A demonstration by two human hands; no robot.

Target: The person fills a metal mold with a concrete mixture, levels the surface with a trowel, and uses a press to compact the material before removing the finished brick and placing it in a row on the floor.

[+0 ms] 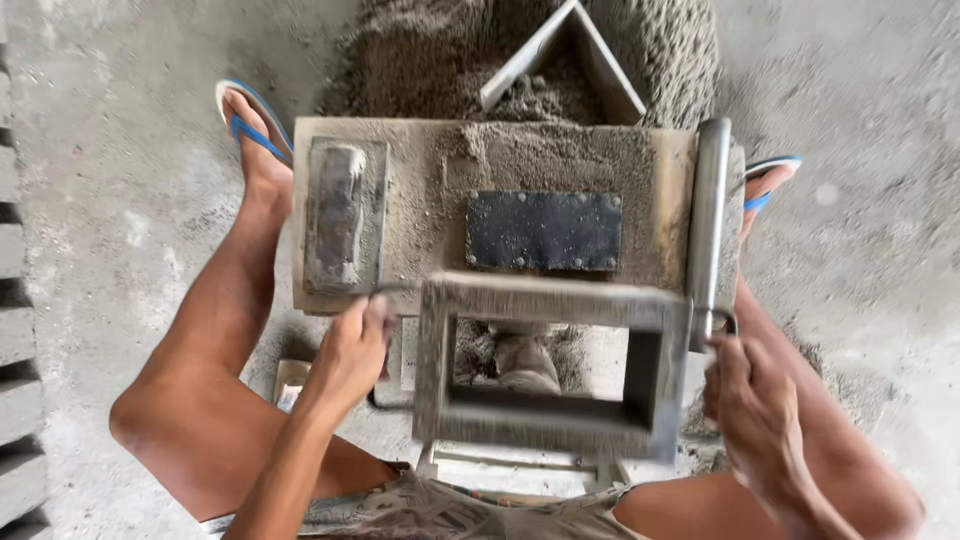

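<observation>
I sit astride a metal block-making press point(420, 215) dusted with grey cement mix. A rectangular hollow mould frame point(550, 365) is lifted in front of me, motion-blurred. My left hand point(352, 352) grips the thin handle on the frame's left side. My right hand point(745, 395) grips the handle on its right side, just below a thick steel lever bar point(708, 225). A dark bolted steel plate point(544, 231) lies flat on the press top behind the frame. Through the frame's opening I see part of the machine below.
A heap of damp sand-cement mix point(420, 50) lies behind the press, with a shovel blade point(570, 55) stuck in it. A hand tamper block point(338, 212) rests on the press's left end. Finished grey blocks point(15, 340) line the left edge. My feet wear blue flip-flops point(250, 120).
</observation>
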